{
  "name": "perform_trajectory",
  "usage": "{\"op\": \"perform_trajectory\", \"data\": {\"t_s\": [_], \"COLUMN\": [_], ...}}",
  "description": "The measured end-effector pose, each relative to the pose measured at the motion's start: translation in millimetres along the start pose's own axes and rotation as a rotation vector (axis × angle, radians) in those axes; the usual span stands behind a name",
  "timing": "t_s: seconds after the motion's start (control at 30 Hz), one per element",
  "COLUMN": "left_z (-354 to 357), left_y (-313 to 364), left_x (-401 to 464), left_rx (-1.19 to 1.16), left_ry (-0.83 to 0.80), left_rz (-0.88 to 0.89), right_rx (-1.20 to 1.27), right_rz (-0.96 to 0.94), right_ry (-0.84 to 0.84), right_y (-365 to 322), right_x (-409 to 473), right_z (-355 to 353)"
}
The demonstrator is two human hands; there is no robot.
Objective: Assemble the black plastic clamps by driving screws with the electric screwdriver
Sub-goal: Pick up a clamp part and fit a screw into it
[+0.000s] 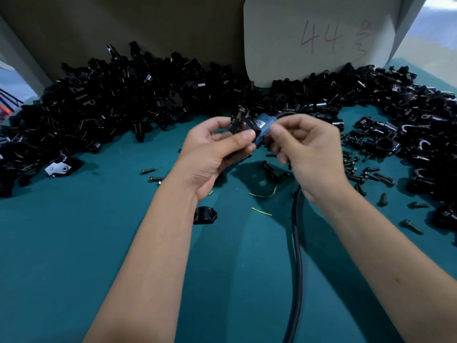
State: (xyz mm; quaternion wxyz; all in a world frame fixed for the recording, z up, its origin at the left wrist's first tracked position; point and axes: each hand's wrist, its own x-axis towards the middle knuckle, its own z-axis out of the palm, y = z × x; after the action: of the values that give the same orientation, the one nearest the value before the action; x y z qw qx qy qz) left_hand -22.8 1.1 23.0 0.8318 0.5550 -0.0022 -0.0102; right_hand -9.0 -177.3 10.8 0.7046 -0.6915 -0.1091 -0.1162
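A wide teal-green felt-like surface fills the view, and along its far edge runs a big heap of loose black plastic clamp parts, curving round to the right side in a second mound. Behind the heap stands a tan cardboard wall, with a white sheet of card leaning on it, red handwriting reading "44" across it.

Both bare forearms reach in from the bottom edge and meet at the middle. The left hand is curled round a black plastic clamp, thumb laid across its front, holding it up off the surface. The right hand is closed too, fingertips pinching something small right beside the clamp; what it pinches is too blurred to tell. Between the two hands sits the blue body of the electric screwdriver, lying behind them, and its thick black cable runs down under the right wrist to the bottom edge.

To the right of the right hand lies a scatter of small black screws, near the right-hand mound. Two more black screws lie apart on the left of the left wrist. One single black clamp ring rests alone just beside the left forearm. A few thin yellow-green wire scraps lie between the forearms.
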Motion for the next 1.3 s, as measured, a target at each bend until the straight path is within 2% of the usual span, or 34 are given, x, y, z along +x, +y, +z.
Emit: {"op": "perform_trajectory", "data": {"t_s": [0.07,0.13,0.3,0.47,0.6,0.8,1.0,1.17,1.3], "left_z": [4,9,13,12,13,34,37,34,33], "left_y": [-3,-6,-9,-7,-4,-14,-20,-20,-20], "left_x": [-1,-1,-1,-2,-3,-7,-4,-7,-6], "left_rx": [0.045,0.078,0.096,0.071,0.0,-0.191,-0.262,-0.209,-0.231], "left_ry": [-0.046,-0.066,-0.059,-0.065,-0.058,-0.055,-0.017,-0.061,-0.051], "left_rz": [-0.025,-0.051,-0.044,-0.047,-0.061,-0.106,-0.13,-0.108,-0.117], "right_rx": [0.204,0.287,0.208,0.246,0.293,0.532,0.586,0.511,0.601], "right_rz": [-0.001,0.002,-0.038,0.0,0.128,0.31,0.33,0.316,0.328], "right_ry": [0.031,0.043,0.061,0.032,0.017,-0.07,-0.138,-0.051,-0.105], "right_y": [-3,-4,-3,-3,-3,-2,-3,-2,-2], "right_x": [1,1,2,-1,-2,-2,-3,-5,-6], "right_z": [-2,-2,-5,-2,1,1,-3,4,2]}}
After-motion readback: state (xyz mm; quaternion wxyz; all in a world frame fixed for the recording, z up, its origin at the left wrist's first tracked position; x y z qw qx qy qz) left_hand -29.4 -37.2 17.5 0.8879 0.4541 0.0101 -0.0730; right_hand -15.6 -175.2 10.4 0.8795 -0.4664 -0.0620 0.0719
